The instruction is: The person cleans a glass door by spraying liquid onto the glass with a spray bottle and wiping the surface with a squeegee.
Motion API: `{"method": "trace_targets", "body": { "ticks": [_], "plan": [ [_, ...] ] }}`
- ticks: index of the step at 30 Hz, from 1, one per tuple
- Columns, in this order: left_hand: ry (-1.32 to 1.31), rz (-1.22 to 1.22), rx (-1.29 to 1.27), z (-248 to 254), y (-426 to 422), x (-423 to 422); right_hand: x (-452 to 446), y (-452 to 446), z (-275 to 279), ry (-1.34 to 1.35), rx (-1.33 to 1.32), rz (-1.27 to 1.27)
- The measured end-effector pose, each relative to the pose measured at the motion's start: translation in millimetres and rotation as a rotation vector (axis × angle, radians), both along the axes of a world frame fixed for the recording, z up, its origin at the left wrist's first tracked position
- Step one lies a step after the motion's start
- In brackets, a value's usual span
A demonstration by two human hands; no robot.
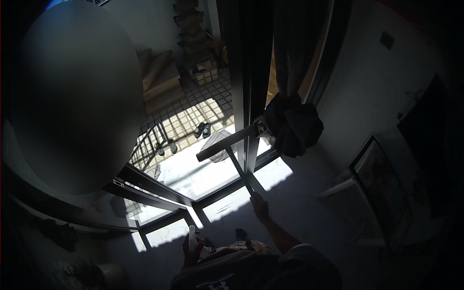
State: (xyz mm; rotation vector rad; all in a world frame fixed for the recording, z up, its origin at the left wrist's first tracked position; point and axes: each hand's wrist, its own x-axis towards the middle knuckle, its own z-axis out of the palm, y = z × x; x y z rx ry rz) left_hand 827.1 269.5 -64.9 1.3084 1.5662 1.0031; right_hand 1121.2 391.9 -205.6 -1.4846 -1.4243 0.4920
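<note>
My right hand [260,207] is closed around the handle of a T-shaped squeegee [224,144]. Its long bar is raised in front of the glass door frame [244,96], and the far end reaches close to a dark knotted curtain [295,125]. Whether the bar touches the glass, I cannot tell. Low at the front, near my body, my left hand [191,249] grips a slim white bottle-like object [192,234], upright. Shadow hides most of its lower part and the fingers around it.
Beyond the open doorway lies a sunlit tiled floor with dark sandals [203,129] and another pair of shoes [166,147]. Wooden steps [162,77] rise behind. A framed picture [382,179] leans at the right. A large blurred grey oval [77,96] covers the left.
</note>
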Motion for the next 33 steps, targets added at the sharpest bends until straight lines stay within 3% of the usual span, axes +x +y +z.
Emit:
{"method": "trace_targets", "body": {
  "ticks": [1,5,8,10,13,18,20,24,26,28,33],
  "plan": [
    [-0.085,0.019,-0.008,-1.9,-0.5,1.6,0.7,8.4,45.0,0.177,-0.054,0.017],
    [-0.188,0.036,-0.014,4.0,3.6,11.7,6.3,77.8,54.7,0.169,0.176,0.031],
    [-0.224,0.011,-0.062,2.2,6.6,13.2,-0.3,98.0,120.0,0.341,0.017,0.091],
    [-0.172,0.005,-0.016,17.1,9.1,19.4,-5.8,117.2,123.8,0.256,0.24,0.073],
    [-0.067,-0.001,-0.01,27.0,10.8,19.9,-6.6,120.1,127.4,0.332,0.106,0.094],
    [-0.012,0.015,-0.016,19.6,3.7,7.1,-8.2,118.5,92.2,0.39,-0.029,0.112],
    [-0.033,0.092,-0.039,10.3,-0.2,1.2,-12.9,112.5,78.8,0.445,0.038,0.102],
    [0.063,0.034,-0.075,20.4,-3.2,-0.8,-16.0,98.7,52.8,0.288,0.035,0.068],
    [-0.052,0.04,-0.105,20.1,-5.2,-1.3,-21.0,94.2,28.1,0.292,0.066,0.052],
    [-0.043,0.044,-0.111,17.1,-5.8,-2.8,-20.8,88.4,10.5,0.296,-0.079,0.037],
    [-0.032,0.054,-0.099,20.6,-4.3,0.1,-17.1,74.2,-40.5,0.203,-0.059,0.059]
  ]
}}
